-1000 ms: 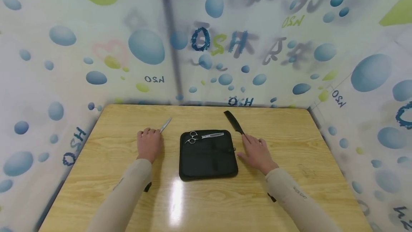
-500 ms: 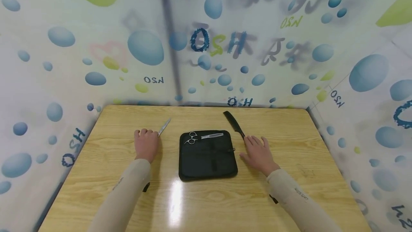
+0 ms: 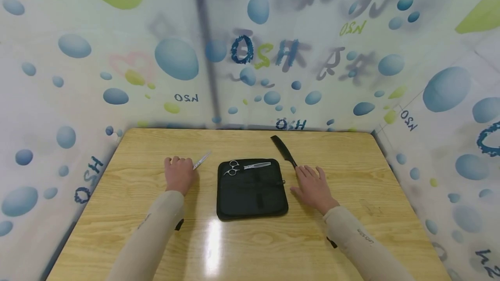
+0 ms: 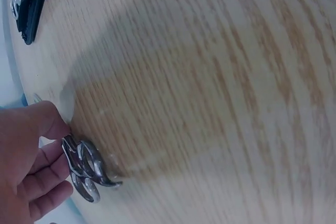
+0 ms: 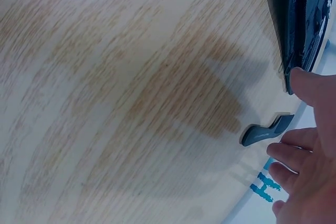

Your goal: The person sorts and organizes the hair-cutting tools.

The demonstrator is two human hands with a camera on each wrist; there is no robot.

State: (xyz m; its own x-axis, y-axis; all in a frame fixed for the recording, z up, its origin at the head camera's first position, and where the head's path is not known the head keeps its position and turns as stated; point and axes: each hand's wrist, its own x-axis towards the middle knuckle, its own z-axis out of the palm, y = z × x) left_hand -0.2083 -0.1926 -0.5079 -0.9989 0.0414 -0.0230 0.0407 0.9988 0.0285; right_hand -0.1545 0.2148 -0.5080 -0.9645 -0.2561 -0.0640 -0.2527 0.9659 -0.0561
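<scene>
Scissors (image 3: 202, 160), silver metal: pinched by left hand (image 3: 179, 176); just swung rightward, so handling continues.
Comb (image 3: 283, 148), curved black: ungripped, near straight fingers of right hand (image 3: 313, 187).

Case (image 3: 240, 198) and comb (image 3: 282, 147) are just black, scissors (image 3: 258, 165) silver. Table (image 3: 254, 246) is yellowish wood grain, sleeves (image 3: 150, 229) beige with dark lettering, wall (image 3: 172, 3) whitish with blue and lime blobs everywhere.
</scene>
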